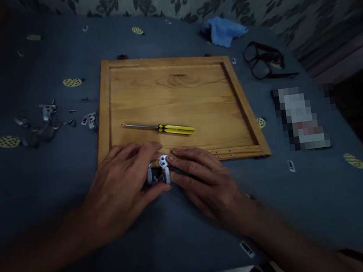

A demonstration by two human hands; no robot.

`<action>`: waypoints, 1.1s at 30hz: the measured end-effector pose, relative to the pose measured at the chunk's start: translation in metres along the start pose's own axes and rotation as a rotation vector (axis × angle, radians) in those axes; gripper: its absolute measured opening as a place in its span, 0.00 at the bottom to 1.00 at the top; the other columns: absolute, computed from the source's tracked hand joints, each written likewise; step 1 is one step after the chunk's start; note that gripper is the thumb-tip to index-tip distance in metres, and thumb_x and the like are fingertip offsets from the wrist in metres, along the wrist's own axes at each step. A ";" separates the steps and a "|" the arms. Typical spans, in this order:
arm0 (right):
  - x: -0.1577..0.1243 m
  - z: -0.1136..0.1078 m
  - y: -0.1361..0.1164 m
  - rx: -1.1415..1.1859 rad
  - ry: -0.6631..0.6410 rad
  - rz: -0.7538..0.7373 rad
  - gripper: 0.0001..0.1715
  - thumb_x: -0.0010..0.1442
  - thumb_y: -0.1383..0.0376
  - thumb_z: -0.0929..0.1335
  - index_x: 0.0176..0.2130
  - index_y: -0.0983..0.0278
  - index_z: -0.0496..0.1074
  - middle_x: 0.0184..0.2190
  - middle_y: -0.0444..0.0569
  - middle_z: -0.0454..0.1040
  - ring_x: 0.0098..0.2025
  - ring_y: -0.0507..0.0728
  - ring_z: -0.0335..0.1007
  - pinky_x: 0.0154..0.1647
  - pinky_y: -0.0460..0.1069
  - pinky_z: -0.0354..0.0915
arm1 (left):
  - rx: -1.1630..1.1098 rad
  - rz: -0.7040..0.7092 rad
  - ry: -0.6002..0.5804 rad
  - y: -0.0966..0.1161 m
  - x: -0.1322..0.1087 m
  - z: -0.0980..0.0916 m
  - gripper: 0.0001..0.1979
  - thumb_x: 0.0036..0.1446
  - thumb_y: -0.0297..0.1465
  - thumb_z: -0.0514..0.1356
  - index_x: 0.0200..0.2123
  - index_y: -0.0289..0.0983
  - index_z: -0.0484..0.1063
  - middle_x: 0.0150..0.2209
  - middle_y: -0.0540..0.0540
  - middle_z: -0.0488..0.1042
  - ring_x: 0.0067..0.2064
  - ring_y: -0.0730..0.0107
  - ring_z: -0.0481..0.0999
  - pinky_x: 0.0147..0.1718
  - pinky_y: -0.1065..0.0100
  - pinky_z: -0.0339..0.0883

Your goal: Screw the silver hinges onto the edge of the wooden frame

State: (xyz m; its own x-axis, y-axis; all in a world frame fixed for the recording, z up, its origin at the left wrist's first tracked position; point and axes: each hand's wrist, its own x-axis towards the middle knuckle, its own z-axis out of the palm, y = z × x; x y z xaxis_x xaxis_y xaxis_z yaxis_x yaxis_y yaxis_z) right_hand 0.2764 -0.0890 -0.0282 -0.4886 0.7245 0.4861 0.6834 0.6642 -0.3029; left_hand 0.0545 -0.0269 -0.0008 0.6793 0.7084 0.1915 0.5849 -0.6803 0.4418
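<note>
Hands meet at lower centre of frame. I see the left hand (121, 183) and the right hand (203, 179), each grip pinched on a small metal hinge (161, 168) at the near edge of the wooden panel (175, 88) on the blue tabletop (307, 191). A yellow screwdriver (164, 128) lies on the panel just above. Loose hardware (45, 119) is at left.

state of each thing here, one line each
metal hinge: pinched between both hands, at the panel's near edge
left hand: fingers closed on the hinge
right hand: fingertips on the hinge
wooden panel: lying flat, recessed face up
screwdriver: lying loose on the panel, untouched
glasses: lying on the cloth, one arm seems unfolded
blue rag: crumpled
loose metal parts: scattered left of the panel
</note>
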 end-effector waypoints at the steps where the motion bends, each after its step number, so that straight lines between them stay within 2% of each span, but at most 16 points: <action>1: 0.000 0.000 0.000 0.001 0.001 0.002 0.11 0.71 0.68 0.66 0.50 0.67 0.75 0.53 0.57 0.82 0.59 0.64 0.76 0.60 0.62 0.76 | 0.001 -0.004 -0.001 0.000 0.000 0.000 0.27 0.56 0.35 0.73 0.54 0.42 0.66 0.48 0.47 0.81 0.49 0.52 0.80 0.46 0.56 0.71; 7: -0.002 -0.001 0.000 0.015 -0.019 0.021 0.13 0.70 0.69 0.66 0.52 0.63 0.75 0.54 0.56 0.82 0.61 0.64 0.75 0.59 0.64 0.76 | -0.009 -0.023 -0.019 0.001 0.001 0.001 0.27 0.56 0.34 0.73 0.54 0.42 0.66 0.49 0.48 0.81 0.50 0.53 0.80 0.47 0.56 0.71; 14: 0.000 -0.002 0.000 -0.007 -0.004 0.001 0.12 0.71 0.69 0.65 0.51 0.65 0.74 0.52 0.56 0.83 0.60 0.64 0.77 0.57 0.64 0.77 | -0.017 0.008 -0.015 0.001 0.001 -0.001 0.26 0.56 0.32 0.72 0.54 0.40 0.66 0.49 0.46 0.81 0.51 0.52 0.80 0.48 0.56 0.70; 18: -0.002 -0.004 0.001 0.090 0.042 0.065 0.18 0.69 0.72 0.66 0.56 0.62 0.74 0.54 0.56 0.82 0.61 0.62 0.77 0.59 0.63 0.75 | -0.036 0.029 -0.010 0.001 0.000 -0.002 0.25 0.57 0.33 0.72 0.54 0.39 0.66 0.49 0.46 0.81 0.51 0.52 0.80 0.48 0.57 0.70; 21: -0.003 -0.005 0.003 0.152 0.140 0.173 0.22 0.67 0.75 0.67 0.57 0.59 0.74 0.50 0.53 0.83 0.55 0.59 0.80 0.55 0.58 0.77 | -0.060 0.021 -0.010 0.000 0.000 -0.001 0.26 0.58 0.34 0.72 0.54 0.39 0.66 0.48 0.46 0.82 0.52 0.52 0.80 0.48 0.56 0.70; 25: -0.002 -0.005 0.004 0.119 0.249 0.234 0.19 0.67 0.75 0.68 0.53 0.58 0.77 0.41 0.48 0.84 0.43 0.56 0.83 0.46 0.53 0.78 | -0.081 -0.019 -0.050 0.000 0.000 -0.001 0.24 0.59 0.34 0.72 0.53 0.39 0.66 0.49 0.46 0.81 0.53 0.53 0.79 0.50 0.55 0.69; 29: 0.007 -0.011 0.005 0.083 0.271 0.283 0.17 0.67 0.71 0.69 0.52 0.56 0.77 0.34 0.46 0.82 0.34 0.56 0.82 0.35 0.50 0.77 | -0.107 -0.054 -0.124 0.002 0.002 -0.004 0.21 0.60 0.37 0.71 0.50 0.39 0.67 0.50 0.44 0.80 0.55 0.52 0.77 0.53 0.54 0.68; 31: 0.018 -0.018 0.006 0.059 0.254 0.310 0.14 0.68 0.68 0.69 0.51 0.54 0.78 0.34 0.46 0.82 0.31 0.55 0.80 0.30 0.49 0.76 | -0.112 -0.066 -0.152 0.002 0.003 -0.007 0.23 0.60 0.39 0.71 0.51 0.39 0.67 0.50 0.43 0.79 0.55 0.52 0.76 0.54 0.54 0.68; 33: 0.034 -0.024 0.007 0.058 0.259 0.295 0.11 0.68 0.65 0.69 0.50 0.55 0.78 0.30 0.46 0.80 0.29 0.55 0.79 0.30 0.49 0.76 | -0.105 -0.072 -0.168 0.003 0.004 -0.009 0.25 0.59 0.40 0.72 0.53 0.37 0.66 0.48 0.42 0.79 0.55 0.51 0.76 0.54 0.54 0.68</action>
State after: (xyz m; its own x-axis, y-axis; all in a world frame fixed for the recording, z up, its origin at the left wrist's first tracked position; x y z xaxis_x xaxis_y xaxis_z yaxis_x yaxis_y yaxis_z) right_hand 0.2772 -0.0639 0.0057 -0.1178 0.8200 0.5602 0.7386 0.4494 -0.5025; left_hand 0.0548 -0.0239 0.0095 0.7066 0.7076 0.0112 0.5916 -0.5993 0.5394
